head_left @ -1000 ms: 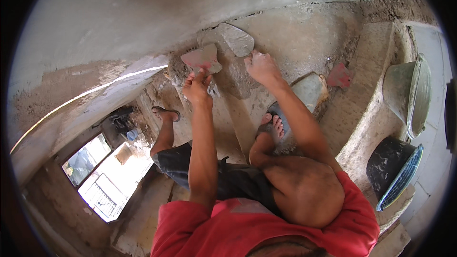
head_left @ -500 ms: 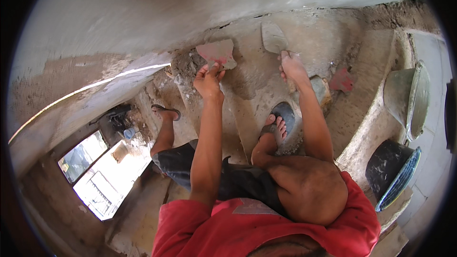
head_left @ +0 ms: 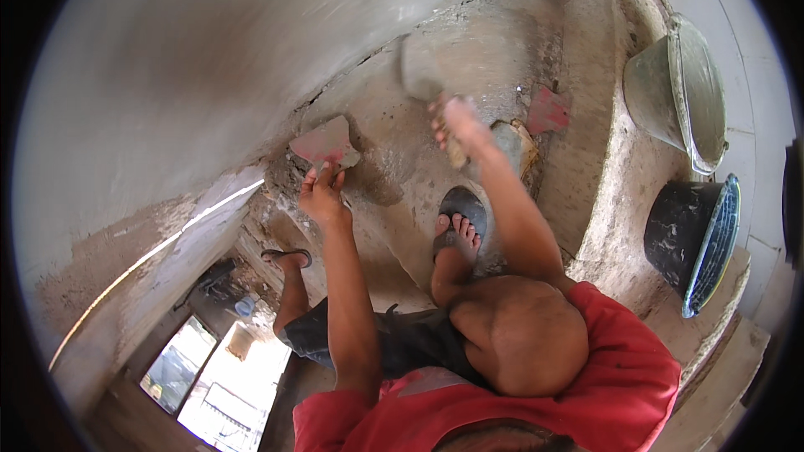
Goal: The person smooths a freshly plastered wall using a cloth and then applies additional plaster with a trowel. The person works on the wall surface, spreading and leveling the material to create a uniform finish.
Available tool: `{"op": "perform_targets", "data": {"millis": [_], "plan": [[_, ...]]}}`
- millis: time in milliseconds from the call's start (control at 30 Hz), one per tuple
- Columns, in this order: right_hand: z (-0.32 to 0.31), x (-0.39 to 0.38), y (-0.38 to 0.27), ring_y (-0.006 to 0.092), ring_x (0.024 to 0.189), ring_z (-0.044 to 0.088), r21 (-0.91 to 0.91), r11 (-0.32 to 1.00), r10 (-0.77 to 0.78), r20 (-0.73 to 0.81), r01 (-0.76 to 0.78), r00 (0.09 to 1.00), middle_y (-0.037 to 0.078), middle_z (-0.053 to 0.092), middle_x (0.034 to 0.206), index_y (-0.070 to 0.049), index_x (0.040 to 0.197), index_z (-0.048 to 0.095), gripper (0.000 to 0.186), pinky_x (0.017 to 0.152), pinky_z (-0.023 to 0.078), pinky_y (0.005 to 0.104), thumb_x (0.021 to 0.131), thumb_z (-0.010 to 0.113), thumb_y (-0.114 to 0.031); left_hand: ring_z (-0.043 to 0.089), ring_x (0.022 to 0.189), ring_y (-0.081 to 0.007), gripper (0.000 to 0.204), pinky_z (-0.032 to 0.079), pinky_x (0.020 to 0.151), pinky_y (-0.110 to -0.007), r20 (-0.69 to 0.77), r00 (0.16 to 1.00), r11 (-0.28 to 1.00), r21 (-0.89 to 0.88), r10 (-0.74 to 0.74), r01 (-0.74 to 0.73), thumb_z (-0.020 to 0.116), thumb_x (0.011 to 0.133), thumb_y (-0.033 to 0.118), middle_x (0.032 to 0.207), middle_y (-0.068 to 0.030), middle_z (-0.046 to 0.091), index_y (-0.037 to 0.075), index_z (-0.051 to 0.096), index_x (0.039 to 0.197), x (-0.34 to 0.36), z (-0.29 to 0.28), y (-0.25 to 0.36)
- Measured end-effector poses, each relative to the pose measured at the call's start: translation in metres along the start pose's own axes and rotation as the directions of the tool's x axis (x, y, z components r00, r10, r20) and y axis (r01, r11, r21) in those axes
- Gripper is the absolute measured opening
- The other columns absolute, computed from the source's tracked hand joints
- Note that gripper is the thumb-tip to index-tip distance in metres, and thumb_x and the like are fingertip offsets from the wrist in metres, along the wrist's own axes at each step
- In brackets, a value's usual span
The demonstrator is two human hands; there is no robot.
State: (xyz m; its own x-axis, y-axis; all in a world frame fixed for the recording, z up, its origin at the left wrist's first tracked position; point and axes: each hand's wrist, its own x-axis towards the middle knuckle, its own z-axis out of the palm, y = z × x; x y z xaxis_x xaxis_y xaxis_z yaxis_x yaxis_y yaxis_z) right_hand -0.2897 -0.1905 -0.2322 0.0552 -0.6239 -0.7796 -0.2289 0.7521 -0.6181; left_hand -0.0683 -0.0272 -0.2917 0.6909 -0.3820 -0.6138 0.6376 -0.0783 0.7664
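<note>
My left hand pinches the lower edge of a flat, red, cement-smeared plastic scraper, close to the base of the plastered wall. My right hand is wrapped round the wooden handle of a trowel. Motion smears both that hand and the grey blade, which is over the rough cement step near the wall. Whether the blade touches the surface I cannot tell. Right of my right wrist sits a pale, stone-like lump, and beyond it lies another red piece.
On the tiled floor at the right, a grey bucket and a black bucket both lean on their sides. My sandalled foot rests on the step below my hands. A bright window opening is at lower left.
The view has turned, shifting buckets and step up and left. My right hand has swung the trowel, now blurred. My left hand still grips the scraper near the wall.
</note>
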Motion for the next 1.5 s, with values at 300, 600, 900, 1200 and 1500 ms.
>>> {"op": "perform_targets", "data": {"millis": [300,600,900,1200,1500], "plan": [[-0.083,0.057,-0.063,0.0144,0.054,0.051,0.199,0.979,-0.05,0.045,0.04,0.998,0.004,0.051,0.068,0.002,0.106,0.057,0.032,0.044,0.048,0.0315,0.109,0.032,-0.017,0.076,0.094,-0.0226,0.016,0.064,0.071,-0.031,0.024,1.0,1.0,0.026,0.013,-0.014,0.072,0.092,-0.004,0.103,-0.0123,0.075,0.004,0.062,0.101,0.001,-0.003,-0.001],[0.001,0.02,-0.038,0.0143,0.051,0.046,0.058,0.998,0.001,0.047,-0.003,0.999,0.003,0.049,0.068,0.002,0.105,0.055,0.034,0.044,0.047,0.032,0.109,0.031,-0.021,0.075,0.096,-0.0211,0.015,0.064,0.076,-0.033,0.032,0.999,1.0,0.024,-0.007,0.006,0.073,0.093,-0.002,0.104,-0.0106,0.075,0.004,0.063,0.102,-0.01,0.007,-0.007],[0.038,-0.01,-0.01,0.0158,0.053,0.051,-0.103,0.995,0.025,0.176,-0.006,0.984,0.006,0.055,0.07,0.001,0.102,0.058,0.04,0.048,0.052,0.0331,0.113,0.04,-0.033,0.075,0.093,-0.0212,0.016,0.064,0.074,-0.032,0.042,0.999,0.996,0.085,0.006,-0.009,0.073,0.094,-0.002,0.104,-0.0113,0.074,0.004,0.061,0.103,-0.013,0.006,-0.006],[-0.035,0.032,-0.022,0.0444,0.097,0.074,-0.808,0.585,-0.446,-0.247,0.072,0.86,0.031,0.072,0.117,0.008,0.116,0.071,0.054,0.09,0.06,0.0519,0.104,0.05,-0.041,0.075,0.091,-0.021,0.019,0.064,0.071,-0.032,-0.022,1.0,0.998,0.052,0.02,-0.018,0.073,0.093,-0.004,0.104,-0.011,0.073,0.004,0.06,0.104,-0.013,-0.01,-0.004],[0.034,0.003,-0.01,0.0459,0.113,0.071,-0.841,0.526,-0.352,-0.082,0.125,0.932,0.032,0.073,0.113,0.006,0.107,0.075,0.051,0.101,0.055,0.0524,0.103,0.05,-0.038,0.075,0.094,-0.0212,0.019,0.065,0.075,-0.032,-0.002,1.0,0.997,0.079,-0.012,0.012,0.073,0.093,-0.002,0.106,-0.0088,0.073,0.004,0.063,0.108,-0.018,-0.005,-0.01]]}}
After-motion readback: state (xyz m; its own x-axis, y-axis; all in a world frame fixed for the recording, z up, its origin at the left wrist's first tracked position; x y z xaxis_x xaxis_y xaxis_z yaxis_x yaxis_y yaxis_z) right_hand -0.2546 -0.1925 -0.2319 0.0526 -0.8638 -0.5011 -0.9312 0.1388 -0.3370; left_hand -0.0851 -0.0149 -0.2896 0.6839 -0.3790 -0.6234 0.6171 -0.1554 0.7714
